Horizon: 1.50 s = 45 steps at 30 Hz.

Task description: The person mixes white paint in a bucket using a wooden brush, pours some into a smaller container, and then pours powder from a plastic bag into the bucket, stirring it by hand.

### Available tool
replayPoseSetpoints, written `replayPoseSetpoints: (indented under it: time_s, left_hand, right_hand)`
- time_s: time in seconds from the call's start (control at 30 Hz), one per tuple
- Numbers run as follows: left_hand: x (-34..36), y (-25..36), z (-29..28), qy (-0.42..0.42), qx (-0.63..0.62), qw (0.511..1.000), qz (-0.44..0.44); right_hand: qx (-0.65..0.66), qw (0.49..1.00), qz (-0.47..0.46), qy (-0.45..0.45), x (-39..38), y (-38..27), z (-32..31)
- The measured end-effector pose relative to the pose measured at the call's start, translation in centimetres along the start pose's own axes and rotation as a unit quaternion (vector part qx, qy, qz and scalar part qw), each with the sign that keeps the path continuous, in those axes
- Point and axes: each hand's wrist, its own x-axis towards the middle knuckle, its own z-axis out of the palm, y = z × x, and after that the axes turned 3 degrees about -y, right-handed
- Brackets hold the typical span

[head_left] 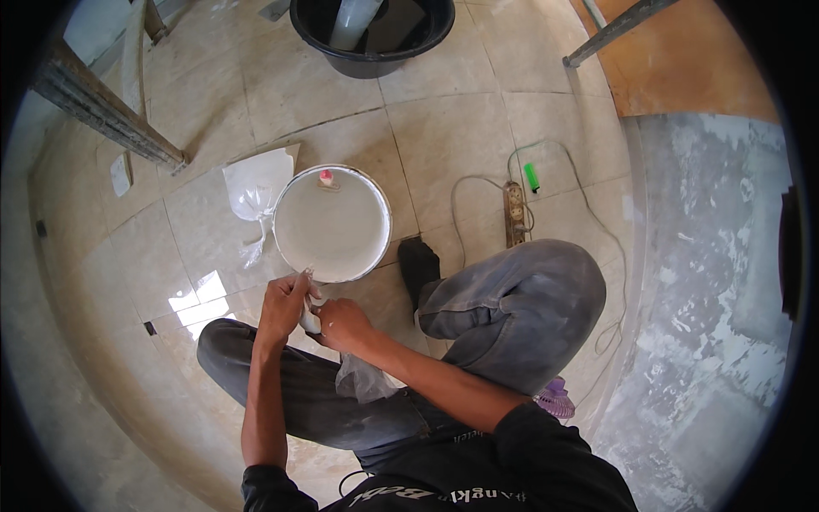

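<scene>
A white bucket point(375, 243) filled with white paint or paste stands on the tiled floor in front of me. A small pink-handled tool point(326, 178) rests at its far rim. My left hand point(284, 299) and my right hand point(339, 324) meet just below the bucket's near rim, both gripping a small clear plastic bag with white contents point(309, 321). The bag's lower part point(363, 380) hangs down over my lap between my bent knees.
A crumpled plastic bag point(254, 192) lies left of the bucket. A black tub point(372, 38) stands at the top. A power strip point(514, 213) with cables and a green lighter point(531, 177) lie to the right. Wooden planks point(102, 111) lean at the left. A rough grey wall point(708, 282) rises on the right.
</scene>
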Motion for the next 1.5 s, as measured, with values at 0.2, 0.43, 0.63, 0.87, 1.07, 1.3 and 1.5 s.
replayPoseSetpoints:
  time_s: [0.2, 0.43, 0.63, 0.87, 1.07, 1.3, 1.5]
  left_hand:
    - [-0.3, -1.4, 0.0, -0.050, 0.009, 0.994, 0.099]
    - [-1.4, -0.8, -0.6, -0.051, 0.070, 0.987, 0.139]
    - [-2.1, -0.5, -1.6, -0.022, 0.124, 0.977, 0.170]
    - [-0.8, -2.0, -4.0, 0.125, 0.077, 0.962, 0.229]
    - [0.3, -2.3, -4.8, 0.236, 0.073, 0.940, 0.234]
    - [1.4, -3.8, -5.3, 0.300, 0.260, 0.892, 0.216]
    - [2.9, -5.1, -5.4, 0.354, 0.199, 0.896, 0.180]
  right_hand:
    - [-0.062, 0.998, 0.008, -0.027, 0.3, 1.2, 0.9]
    - [-0.044, 0.999, 0.002, -0.001, 0.4, 1.0, 1.3]
    - [0.012, 0.999, -0.005, 0.042, 0.7, 0.6, 1.0]
    - [0.012, 0.999, 0.014, 0.050, 0.7, 0.0, 1.5]
    - [0.011, 0.999, 0.033, -0.031, 0.3, -0.3, 1.3]
    - [0.011, 0.996, 0.029, -0.084, 0.4, -0.9, 0.9]
    - [-0.025, 0.998, -0.037, -0.054, 0.7, -0.3, 2.3]
